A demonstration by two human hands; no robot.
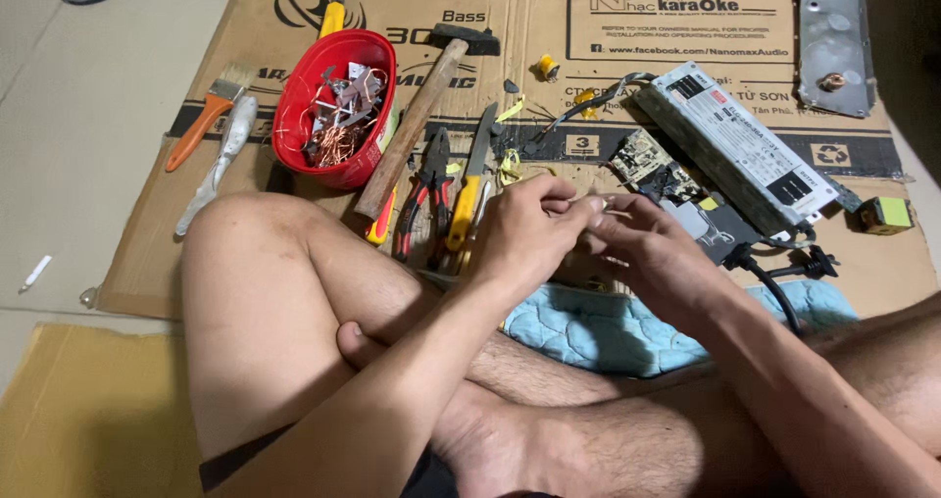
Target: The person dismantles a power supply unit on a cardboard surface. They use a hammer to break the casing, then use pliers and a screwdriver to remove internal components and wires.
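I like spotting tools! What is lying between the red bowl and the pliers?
The head view shows a hammer lying slantwise between the red bowl and the pliers, its head farthest from the person.

Both forearms reach forward over crossed bare legs and meet in the middle. Left hand (524,228) is curled, knuckles up, fingers bent in toward the thumb. Right hand (652,248) comes in from the other side, wrist bent, fingertips pinched against the left's. The two hands touch, held low just above the shins.
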